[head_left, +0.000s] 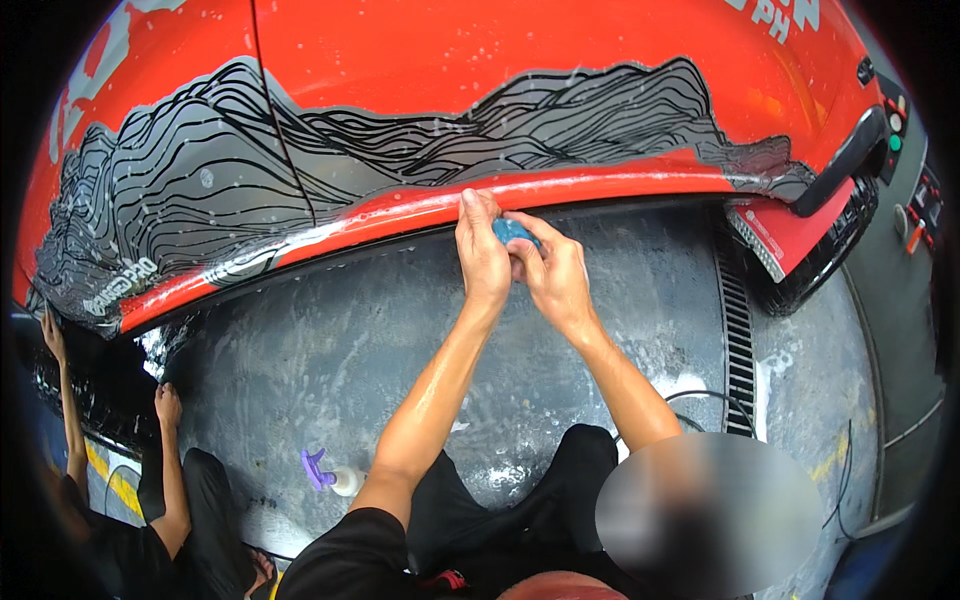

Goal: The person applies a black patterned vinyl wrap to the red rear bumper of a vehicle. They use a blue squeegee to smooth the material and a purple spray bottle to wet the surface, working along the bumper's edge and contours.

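Observation:
A small blue lump (515,233), which looks like detailing clay, is between my two hands just below the car's lower sill. My left hand (482,255) presses against its left side with the fingers close together and pointing up. From the right, my right hand (553,272) curls its fingers and thumb around it. Right above my hands runs the glossy, wet red sill (420,207) of the car. Over it spreads a grey decal (400,150) with black wavy lines, dotted with water drops.
A spray bottle (345,481) with a purple trigger stands on the wet grey floor. To the right are a drain grate (737,340), a dark hose (715,394), a red mud flap (795,225) and a tire (835,255). At left, another person's hands (168,405) are near the other wheel.

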Demonstrator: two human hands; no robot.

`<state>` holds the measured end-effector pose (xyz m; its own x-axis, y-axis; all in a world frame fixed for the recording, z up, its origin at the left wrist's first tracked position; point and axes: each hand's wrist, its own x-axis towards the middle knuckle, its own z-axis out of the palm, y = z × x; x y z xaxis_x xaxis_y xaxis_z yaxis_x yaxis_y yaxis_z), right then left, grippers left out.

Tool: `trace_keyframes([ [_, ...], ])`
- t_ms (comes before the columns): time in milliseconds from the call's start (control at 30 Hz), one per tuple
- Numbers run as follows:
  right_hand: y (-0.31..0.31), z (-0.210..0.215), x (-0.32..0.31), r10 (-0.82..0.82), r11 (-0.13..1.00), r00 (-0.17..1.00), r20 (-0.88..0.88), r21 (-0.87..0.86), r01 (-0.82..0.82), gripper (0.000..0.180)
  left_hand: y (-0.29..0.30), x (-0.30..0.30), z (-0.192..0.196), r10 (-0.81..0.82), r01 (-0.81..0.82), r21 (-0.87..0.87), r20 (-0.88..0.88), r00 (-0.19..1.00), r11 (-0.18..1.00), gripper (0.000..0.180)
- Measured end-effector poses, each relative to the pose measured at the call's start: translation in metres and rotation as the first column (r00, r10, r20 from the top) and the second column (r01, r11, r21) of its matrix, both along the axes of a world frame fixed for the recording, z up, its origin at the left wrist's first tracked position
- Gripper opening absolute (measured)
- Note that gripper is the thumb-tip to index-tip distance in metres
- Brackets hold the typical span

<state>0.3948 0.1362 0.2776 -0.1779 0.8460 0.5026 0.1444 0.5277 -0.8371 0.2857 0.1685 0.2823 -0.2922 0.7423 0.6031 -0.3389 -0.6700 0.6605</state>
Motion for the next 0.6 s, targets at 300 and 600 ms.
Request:
trace_keyframes([
  [300,0.029,-0.023,0.007,0.223,0.906,0.829,-0.513,-0.206,-0.371,0.078,0.012,0.003,-0.001,0.544,-0.198,0.583,-0.508,0.668,0.788,0.052],
  [600,0.047,-0.030,0.044,0.191,0.887,0.621,-0.760,-0.137,-0.441,0.049,0.026,0.015,-0.034,0.296,0.034,0.394,-0.742,0.601,0.918,0.063],
])
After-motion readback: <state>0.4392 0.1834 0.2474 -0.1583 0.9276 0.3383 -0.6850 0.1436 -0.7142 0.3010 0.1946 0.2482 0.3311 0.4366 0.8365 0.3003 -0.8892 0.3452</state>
